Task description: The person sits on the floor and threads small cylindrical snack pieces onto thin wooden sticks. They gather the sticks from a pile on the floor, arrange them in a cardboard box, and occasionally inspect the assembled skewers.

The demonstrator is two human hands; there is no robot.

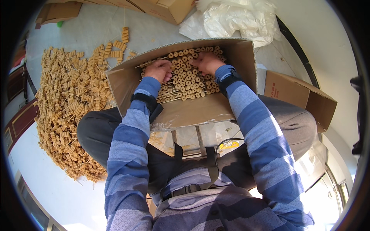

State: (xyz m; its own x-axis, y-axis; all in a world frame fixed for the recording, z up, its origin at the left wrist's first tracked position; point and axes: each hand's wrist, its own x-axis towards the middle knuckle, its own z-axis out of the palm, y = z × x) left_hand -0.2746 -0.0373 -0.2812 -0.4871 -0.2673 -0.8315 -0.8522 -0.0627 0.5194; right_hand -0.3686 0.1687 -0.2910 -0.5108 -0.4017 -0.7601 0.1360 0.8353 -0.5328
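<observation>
Inside the tilted cardboard box (246,57), both hands press on packed tan skewers (189,73) (ends facing up): left hand (158,70) curled over the bundle's left edge, right hand (207,61) gripping its top. Left of the box, a loose skewer pile (69,104) covers the floor.

A pale grey floor (96,27) carries it all: a wide heap of tan skewers (69,104) at the person's left, an open cardboard box (246,57), white plastic bags (235,19), another carton (300,96).
</observation>
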